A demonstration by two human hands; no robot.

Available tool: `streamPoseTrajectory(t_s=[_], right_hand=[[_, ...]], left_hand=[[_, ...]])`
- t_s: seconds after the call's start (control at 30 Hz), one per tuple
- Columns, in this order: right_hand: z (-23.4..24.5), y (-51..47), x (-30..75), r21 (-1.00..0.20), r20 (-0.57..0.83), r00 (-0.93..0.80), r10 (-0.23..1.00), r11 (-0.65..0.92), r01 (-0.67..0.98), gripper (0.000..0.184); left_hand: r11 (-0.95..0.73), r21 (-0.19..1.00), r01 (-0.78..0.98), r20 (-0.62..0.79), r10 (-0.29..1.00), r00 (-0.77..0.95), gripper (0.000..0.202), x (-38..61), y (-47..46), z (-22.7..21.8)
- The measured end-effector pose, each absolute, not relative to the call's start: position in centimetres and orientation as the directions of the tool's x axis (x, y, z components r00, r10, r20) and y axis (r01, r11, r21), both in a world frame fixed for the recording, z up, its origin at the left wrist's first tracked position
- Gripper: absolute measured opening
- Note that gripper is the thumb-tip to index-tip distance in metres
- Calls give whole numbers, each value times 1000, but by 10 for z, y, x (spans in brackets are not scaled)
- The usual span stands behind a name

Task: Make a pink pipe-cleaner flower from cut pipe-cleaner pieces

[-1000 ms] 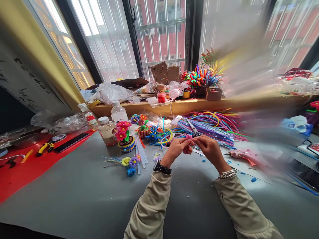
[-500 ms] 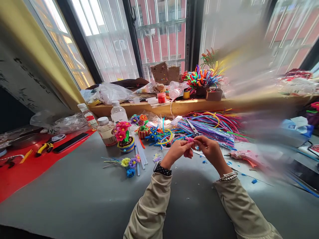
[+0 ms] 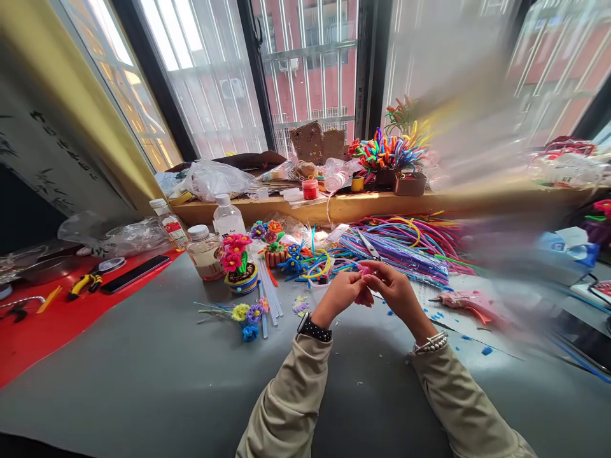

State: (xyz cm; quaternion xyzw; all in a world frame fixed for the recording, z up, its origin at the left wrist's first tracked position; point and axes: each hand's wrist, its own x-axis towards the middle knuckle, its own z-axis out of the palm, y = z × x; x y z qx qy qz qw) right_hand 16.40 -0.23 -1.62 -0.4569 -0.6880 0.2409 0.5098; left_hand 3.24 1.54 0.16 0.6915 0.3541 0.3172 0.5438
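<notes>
My left hand (image 3: 344,294) and my right hand (image 3: 394,287) meet over the grey table, fingertips close together. Between them is a small pink fuzzy piece (image 3: 364,270), apparently bent pipe cleaner, mostly hidden by the fingers. Both hands are closed on it. Just beyond them lie scissors (image 3: 368,245) on a pile of purple pipe cleaners (image 3: 396,251). To the left, small pipe-cleaner flowers (image 3: 247,313) in yellow, purple, pink and blue lie on the table. A pink glue gun (image 3: 461,299) rests to the right of my right hand.
A potted pink flower (image 3: 236,257) stands near a bottle (image 3: 205,251), with clear glue sticks (image 3: 270,292) beside it. Pliers (image 3: 86,286) and a phone (image 3: 136,273) lie on a red sheet at left. Blue scraps (image 3: 486,350) dot the right side. A blur covers the far right.
My right hand has turned and shifted slightly left, its fingers now closer over the pink piece. My left hand stays nearly in place.
</notes>
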Motion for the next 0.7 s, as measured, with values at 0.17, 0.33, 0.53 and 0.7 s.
streamPoseTrajectory(t_s=[0.17, 0.33, 0.53, 0.7], right_hand=[[-16, -3, 161, -785, 535, -6, 845, 499, 367, 27], [-14, -4, 164, -804, 547, 70, 834, 500, 321, 21], [-11, -6, 166, -806, 553, 127, 824, 490, 331, 22], [-10, -4, 168, -751, 585, 95, 805, 494, 439, 28]], left_hand=[[-210, 960, 187, 68, 818, 571, 42, 33, 12, 4], [-151, 978, 141, 33, 788, 614, 40, 31, 15, 1], [-240, 957, 165, 92, 786, 612, 38, 27, 17, -1], [-239, 956, 171, 89, 790, 607, 37, 28, 18, -2]])
